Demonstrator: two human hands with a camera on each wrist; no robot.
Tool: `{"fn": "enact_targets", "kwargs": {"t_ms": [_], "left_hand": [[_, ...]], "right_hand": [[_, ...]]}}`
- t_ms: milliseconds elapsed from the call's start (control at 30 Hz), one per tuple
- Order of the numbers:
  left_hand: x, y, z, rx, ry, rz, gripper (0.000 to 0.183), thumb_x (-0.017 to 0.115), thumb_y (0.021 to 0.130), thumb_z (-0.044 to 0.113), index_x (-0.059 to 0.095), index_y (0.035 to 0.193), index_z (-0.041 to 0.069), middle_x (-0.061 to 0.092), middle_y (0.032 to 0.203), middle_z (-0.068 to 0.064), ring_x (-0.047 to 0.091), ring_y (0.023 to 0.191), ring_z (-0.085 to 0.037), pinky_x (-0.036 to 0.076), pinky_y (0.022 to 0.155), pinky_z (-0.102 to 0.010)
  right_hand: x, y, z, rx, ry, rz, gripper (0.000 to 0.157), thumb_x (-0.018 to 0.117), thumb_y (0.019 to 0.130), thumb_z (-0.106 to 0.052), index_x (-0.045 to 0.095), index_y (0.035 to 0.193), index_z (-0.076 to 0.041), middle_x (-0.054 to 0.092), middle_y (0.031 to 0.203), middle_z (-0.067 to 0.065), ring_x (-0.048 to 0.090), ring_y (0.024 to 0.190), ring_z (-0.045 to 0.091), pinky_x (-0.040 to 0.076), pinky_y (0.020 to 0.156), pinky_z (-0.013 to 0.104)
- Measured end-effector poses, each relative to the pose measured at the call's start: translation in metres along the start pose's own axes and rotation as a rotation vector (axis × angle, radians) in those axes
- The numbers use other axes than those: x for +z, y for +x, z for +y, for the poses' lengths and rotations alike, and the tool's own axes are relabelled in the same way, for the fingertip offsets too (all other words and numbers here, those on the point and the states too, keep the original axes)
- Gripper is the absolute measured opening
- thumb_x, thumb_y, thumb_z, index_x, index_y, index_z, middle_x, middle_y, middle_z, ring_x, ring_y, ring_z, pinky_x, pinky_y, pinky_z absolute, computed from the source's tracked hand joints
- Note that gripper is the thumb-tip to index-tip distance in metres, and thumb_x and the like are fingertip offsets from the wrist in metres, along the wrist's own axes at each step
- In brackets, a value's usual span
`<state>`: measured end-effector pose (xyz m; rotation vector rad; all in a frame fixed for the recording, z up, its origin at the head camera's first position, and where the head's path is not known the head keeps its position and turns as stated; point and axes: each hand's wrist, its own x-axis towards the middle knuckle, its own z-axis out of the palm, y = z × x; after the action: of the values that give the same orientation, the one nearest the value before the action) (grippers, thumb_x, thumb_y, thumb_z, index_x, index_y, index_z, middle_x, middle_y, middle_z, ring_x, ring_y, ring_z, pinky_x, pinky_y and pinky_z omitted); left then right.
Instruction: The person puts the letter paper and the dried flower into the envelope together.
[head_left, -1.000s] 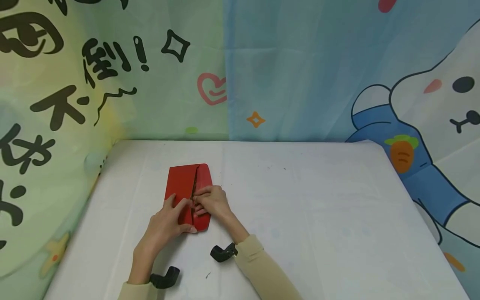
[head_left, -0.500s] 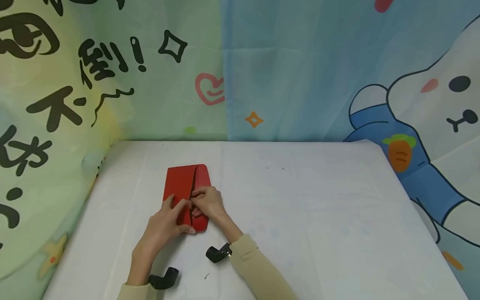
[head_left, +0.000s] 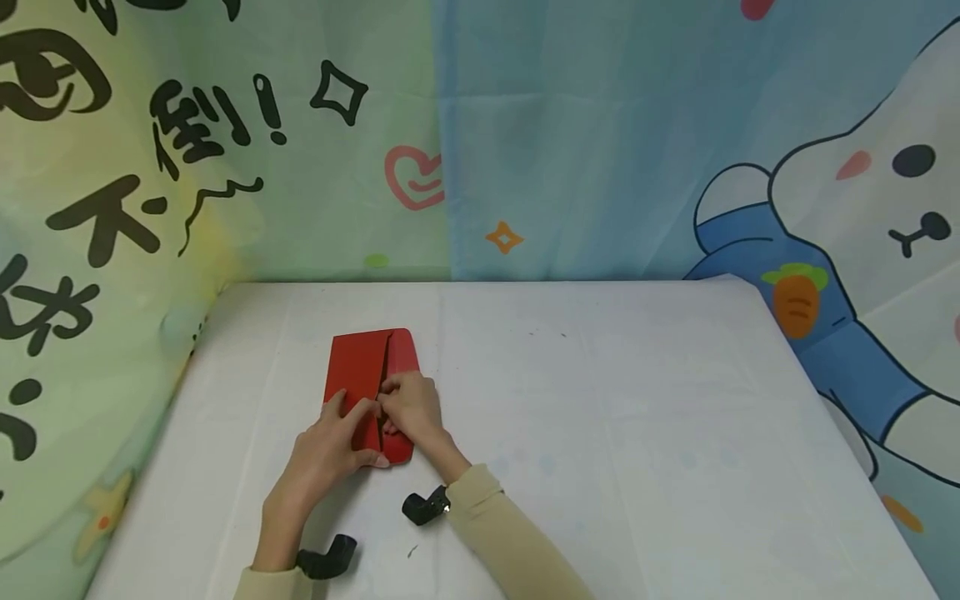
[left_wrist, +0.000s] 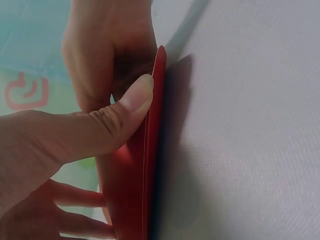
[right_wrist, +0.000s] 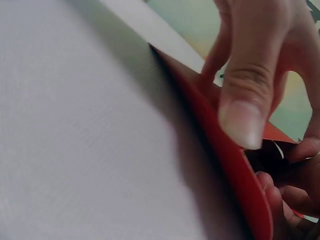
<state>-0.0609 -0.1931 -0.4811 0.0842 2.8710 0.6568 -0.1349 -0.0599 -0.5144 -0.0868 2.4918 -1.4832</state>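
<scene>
A red paper envelope (head_left: pixel 356 358) lies on the white table with its flap (head_left: pixel 402 350) folded out to the right. My left hand (head_left: pixel 322 454) grips its near part, the thumb at the near edge and the other fingers spread over the front. In the left wrist view that thumb presses on the envelope's edge (left_wrist: pixel 157 100). At the envelope's mouth, my right hand (head_left: pixel 412 408) has its fingers curled over the slit. The right wrist view shows a dark gap beside those fingertips (right_wrist: pixel 265 181); I cannot tell what they hold there.
A white cloth covers the table (head_left: pixel 637 417). Behind it hangs a printed curtain (head_left: pixel 570 167) with a cartoon bear at the right. Black wrist cameras stick out from the left wrist (head_left: pixel 328 557) and the right wrist (head_left: pixel 426 506), close above the cloth.
The right forearm has swung slightly left and the right fingers have curled further in at the envelope's mouth. The left hand keeps its hold; the whole head view has drifted a little.
</scene>
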Motion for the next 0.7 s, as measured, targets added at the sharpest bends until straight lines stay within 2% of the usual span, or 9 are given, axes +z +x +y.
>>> {"fn": "enact_targets", "kwargs": {"t_ms": [67, 333, 533, 700], "left_hand": [[0.000, 0.000, 0.000, 0.000, 0.003, -0.002, 0.069, 0.091, 0.076, 0.031, 0.058, 0.135, 0.017, 0.038, 0.152, -0.037, 0.054, 0.125, -0.060, 0.049, 0.092, -0.074], [0.001, 0.000, 0.002, -0.002, 0.007, -0.014, 0.061, 0.091, 0.076, 0.031, 0.059, 0.127, 0.020, 0.037, 0.152, -0.038, 0.052, 0.126, -0.061, 0.048, 0.091, -0.076], [0.001, 0.001, 0.002, 0.000, 0.018, -0.026, 0.065, 0.091, 0.076, 0.032, 0.060, 0.132, 0.019, 0.036, 0.153, -0.038, 0.049, 0.129, -0.062, 0.048, 0.091, -0.076], [0.002, 0.001, 0.004, 0.004, 0.046, -0.031, 0.067, 0.091, 0.075, 0.032, 0.062, 0.134, 0.019, 0.037, 0.152, -0.039, 0.046, 0.131, -0.064, 0.048, 0.091, -0.075]], "right_hand": [[0.000, 0.000, 0.001, -0.013, -0.004, 0.000, 0.009, 0.071, 0.093, -0.005, 0.077, 0.097, 0.000, 0.069, 0.061, 0.003, 0.055, 0.035, 0.003, 0.049, 0.041, 0.020], [-0.012, -0.003, 0.009, -0.013, 0.239, -0.113, 0.017, 0.067, 0.094, 0.000, 0.076, 0.107, 0.006, 0.074, 0.069, 0.016, 0.063, 0.043, 0.012, 0.056, 0.046, 0.026], [-0.018, -0.006, 0.009, -0.018, 0.264, -0.149, 0.019, 0.065, 0.095, 0.003, 0.073, 0.111, 0.009, 0.074, 0.073, 0.016, 0.068, 0.048, 0.017, 0.058, 0.049, 0.027], [-0.027, -0.012, 0.010, -0.035, 0.282, -0.165, 0.012, 0.066, 0.097, 0.000, 0.074, 0.104, 0.006, 0.074, 0.073, 0.015, 0.070, 0.053, 0.019, 0.060, 0.052, 0.029]]}}
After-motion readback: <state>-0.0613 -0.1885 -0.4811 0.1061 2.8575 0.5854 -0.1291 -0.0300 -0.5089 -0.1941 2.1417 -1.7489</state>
